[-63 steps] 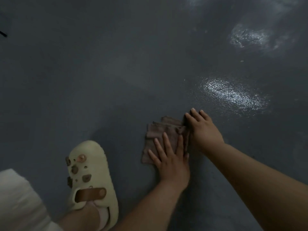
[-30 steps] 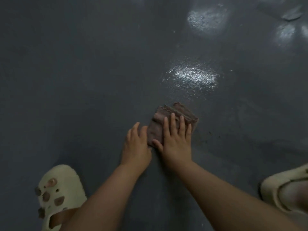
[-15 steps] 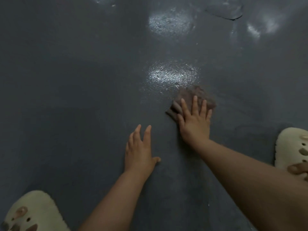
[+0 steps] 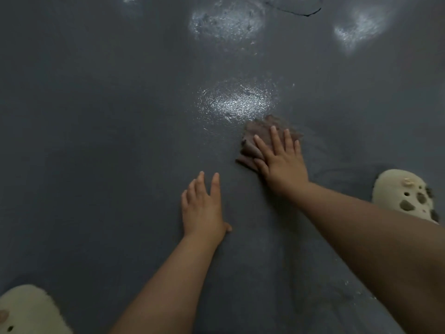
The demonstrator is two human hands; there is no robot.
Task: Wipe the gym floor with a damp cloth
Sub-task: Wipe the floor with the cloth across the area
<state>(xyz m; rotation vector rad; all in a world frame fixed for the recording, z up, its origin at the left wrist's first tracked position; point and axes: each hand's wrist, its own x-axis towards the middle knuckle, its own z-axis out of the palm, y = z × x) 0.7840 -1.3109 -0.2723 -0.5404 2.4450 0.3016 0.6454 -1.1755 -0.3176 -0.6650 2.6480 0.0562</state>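
Head view: right hand [image 4: 283, 162] flat on bunched cloth [image 4: 258, 138], long axis pointing away; left hand [image 4: 203, 208] flat on floor [image 4: 96, 141].

Cloth [image 4: 258, 138] blurred, partly hidden under right hand [image 4: 283, 165]; both clogs [image 4: 407, 196] cut by frame edges.

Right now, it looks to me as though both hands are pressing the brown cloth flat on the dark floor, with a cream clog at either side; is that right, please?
Not quite: only the right hand presses the brown cloth on the dark floor. The left hand lies on bare floor, apart from the cloth. The head view shows this, with a cream clog at either side.
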